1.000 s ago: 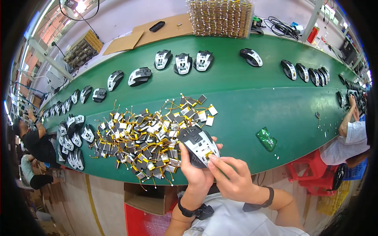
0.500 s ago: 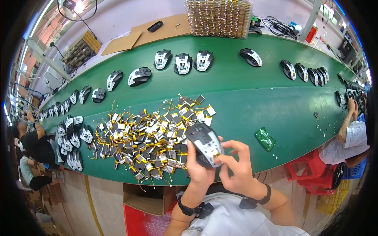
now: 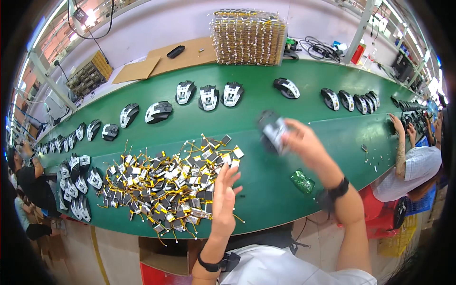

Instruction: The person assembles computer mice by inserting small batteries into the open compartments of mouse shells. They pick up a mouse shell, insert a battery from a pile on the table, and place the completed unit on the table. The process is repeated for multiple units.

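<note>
Black-and-white curved mouse (image 3: 272, 131), centre of frame, gripped by right hand (image 3: 307, 142); left hand (image 3: 223, 203), earlier cradling it, now spread wide.

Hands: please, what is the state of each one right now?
Left hand: open, nothing held, near the wired battery pile.
Right hand: closed on a black-and-white computer mouse.

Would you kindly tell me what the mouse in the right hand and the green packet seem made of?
Mouse: probably hard plastic, by its moulded, two-tone shell; blur hides its finish.
Green packet: likely plastic film, glossy, with crinkled highlights.
</note>
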{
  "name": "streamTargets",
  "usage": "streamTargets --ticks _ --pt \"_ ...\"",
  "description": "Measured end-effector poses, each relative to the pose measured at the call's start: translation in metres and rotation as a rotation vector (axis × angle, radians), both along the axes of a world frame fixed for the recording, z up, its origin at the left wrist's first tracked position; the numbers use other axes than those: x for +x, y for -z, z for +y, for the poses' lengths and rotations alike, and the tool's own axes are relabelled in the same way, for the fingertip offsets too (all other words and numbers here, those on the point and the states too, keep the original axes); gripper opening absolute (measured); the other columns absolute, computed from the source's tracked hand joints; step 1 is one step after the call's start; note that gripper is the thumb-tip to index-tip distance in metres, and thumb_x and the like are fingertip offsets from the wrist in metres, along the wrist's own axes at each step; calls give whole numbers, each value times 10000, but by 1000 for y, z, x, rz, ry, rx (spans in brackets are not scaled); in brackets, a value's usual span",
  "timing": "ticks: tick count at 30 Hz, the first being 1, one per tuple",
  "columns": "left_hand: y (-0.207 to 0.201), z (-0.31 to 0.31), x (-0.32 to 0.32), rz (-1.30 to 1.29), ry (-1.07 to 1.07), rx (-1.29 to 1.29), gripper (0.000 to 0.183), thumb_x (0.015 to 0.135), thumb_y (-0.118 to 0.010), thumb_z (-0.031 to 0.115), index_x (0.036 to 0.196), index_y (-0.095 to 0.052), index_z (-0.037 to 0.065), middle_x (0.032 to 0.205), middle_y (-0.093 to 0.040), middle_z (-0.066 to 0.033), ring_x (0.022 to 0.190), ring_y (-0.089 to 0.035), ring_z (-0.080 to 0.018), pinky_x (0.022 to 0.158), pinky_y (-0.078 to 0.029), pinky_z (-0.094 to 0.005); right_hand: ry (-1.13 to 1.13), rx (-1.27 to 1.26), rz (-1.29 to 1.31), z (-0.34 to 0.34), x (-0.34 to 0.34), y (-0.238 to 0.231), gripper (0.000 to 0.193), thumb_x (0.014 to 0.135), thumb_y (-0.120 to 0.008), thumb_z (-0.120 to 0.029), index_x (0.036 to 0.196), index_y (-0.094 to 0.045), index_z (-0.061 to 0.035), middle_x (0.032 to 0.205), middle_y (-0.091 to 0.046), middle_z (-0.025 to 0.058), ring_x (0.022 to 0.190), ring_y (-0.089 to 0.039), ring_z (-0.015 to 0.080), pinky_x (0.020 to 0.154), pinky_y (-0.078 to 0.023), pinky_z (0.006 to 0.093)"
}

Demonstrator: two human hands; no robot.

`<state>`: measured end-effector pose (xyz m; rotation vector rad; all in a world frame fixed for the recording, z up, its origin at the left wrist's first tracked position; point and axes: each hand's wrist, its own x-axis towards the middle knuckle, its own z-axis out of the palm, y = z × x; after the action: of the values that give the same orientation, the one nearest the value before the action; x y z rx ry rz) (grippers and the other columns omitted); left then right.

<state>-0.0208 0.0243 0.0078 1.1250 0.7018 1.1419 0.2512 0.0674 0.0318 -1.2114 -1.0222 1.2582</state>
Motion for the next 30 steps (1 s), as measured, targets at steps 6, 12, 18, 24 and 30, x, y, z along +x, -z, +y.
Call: streamTargets --ticks 6,12,18,24,30 --pt "1 -8 -16 47 47 -48 498 899 -518 153 1363 -426 -1 1329 -530 -148 1209 -523 -259 975 -427 -363 591 -248 -459 67 169 51 425 842 -665 -230 1199 -635 -2 1056 -692 101 841 -668 204 706 -532 357" --pt "-4 -10 -26 78 4 -36 414 907 -522 78 1308 -481 -17 1292 -544 -115 1189 -517 -191 944 -434 -318 600 -208 -1602 118 188 35 556 747 -683 -337 1193 -619 -12 1265 -579 226 1131 -569 382 948 -466 451" --pt "-13 -12 -33 137 57 29 390 920 -526 39 1303 -483 -20 1251 -557 -116 1180 -521 -190 946 -439 -318 355 -199 -1646 181 139 50 867 719 -741 -495 1400 -425 -61 1224 -595 243 1180 -540 387 1007 -418 464" --pt "-17 -9 -49 -24 -114 -47 548 934 -520 161 1416 -326 -12 1305 -524 -224 1164 -574 -305 948 -474 -378 91 379 -1087 140 18 2 633 728 -799 -386 1225 -591 -54 1117 -632 206 1022 -607 363 902 -491 423" --pt "18 -9 -20 -418 -202 -310 543 991 -470 424 1396 -418 66 1340 -540 -107 1215 -550 -265 1015 -451 -437 -285 690 -954 -35 -127 -40 578 767 -788 -334 1210 -596 -16 1149 -630 184 1011 -640 334 883 -512 420"
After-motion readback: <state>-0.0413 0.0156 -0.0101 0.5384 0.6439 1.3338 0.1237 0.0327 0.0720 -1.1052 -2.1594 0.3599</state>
